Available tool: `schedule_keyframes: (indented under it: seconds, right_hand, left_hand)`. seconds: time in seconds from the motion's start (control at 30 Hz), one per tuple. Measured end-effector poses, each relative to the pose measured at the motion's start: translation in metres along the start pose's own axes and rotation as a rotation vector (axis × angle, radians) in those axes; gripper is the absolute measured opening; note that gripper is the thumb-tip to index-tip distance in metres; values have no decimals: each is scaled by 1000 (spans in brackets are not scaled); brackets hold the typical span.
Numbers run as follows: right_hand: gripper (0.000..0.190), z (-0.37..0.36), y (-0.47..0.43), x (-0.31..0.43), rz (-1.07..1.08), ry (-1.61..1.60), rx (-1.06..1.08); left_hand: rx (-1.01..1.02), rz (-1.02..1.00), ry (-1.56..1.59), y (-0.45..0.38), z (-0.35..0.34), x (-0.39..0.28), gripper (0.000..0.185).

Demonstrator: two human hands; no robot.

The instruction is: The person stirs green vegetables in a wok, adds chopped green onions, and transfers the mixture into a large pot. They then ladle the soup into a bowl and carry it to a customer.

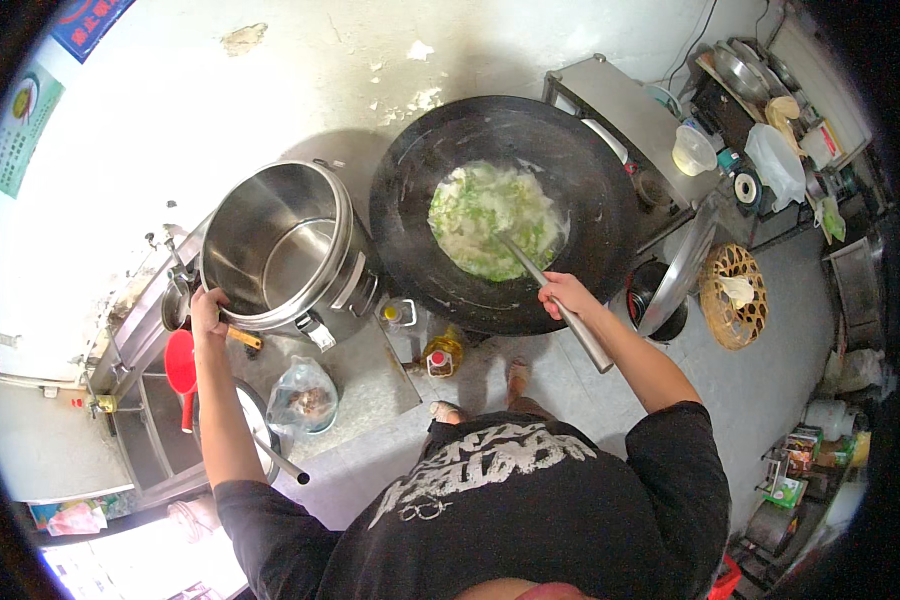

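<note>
A large black wok lies in front of me, holding pale liquid food with chopped greens. My right hand grips the thick metal handle of a long cooking utensil. Its lower end is sunk in the food, so the head is hidden. Left of the wok stands a deep stainless-steel insulated barrel, uncovered, with bare metal showing inside. My left hand holds the barrel's near-left rim, fingers curled over the edge. Latches hang on the barrel's near side.
Beneath my left forearm are a red plastic ladle and a plastic-bagged bowl. Oil bottles stand below the wok's near edge. On the right are a tilted metal lid, a woven bamboo basket and a steel cabinet.
</note>
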State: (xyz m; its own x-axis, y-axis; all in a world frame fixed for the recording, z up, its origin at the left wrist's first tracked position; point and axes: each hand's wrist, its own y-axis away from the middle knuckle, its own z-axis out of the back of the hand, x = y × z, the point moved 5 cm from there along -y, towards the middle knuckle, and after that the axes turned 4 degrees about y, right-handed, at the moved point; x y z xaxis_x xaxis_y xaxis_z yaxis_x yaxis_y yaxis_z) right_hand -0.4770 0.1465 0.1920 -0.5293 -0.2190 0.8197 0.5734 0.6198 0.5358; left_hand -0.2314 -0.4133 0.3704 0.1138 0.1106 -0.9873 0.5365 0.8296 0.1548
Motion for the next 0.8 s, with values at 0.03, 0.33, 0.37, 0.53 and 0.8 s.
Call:
schedule_keyframes:
  seconds: [0.03, 0.33, 0.37, 0.53, 0.8]
  right_hand:
    - [15, -3, 4, 2, -2, 6, 10]
    - [19, -23, 64, 71, 69, 94, 43]
    - [20, -25, 68, 78, 68, 126, 41]
    - [17, -45, 106, 132, 63, 121, 12]
    - [22, -71, 148, 203, 47, 135, 98]
  left_hand:
    - [15, -33, -34, -1, 0, -2, 19]
    - [39, -41, 7, 0, -20, -17, 17]
    - [33, -72, -3, -7, -14, -15, 16]
    - [33, -93, -78, -5, -30, -23, 17]
    - [60, -171, -98, 1, -49, -37, 17]
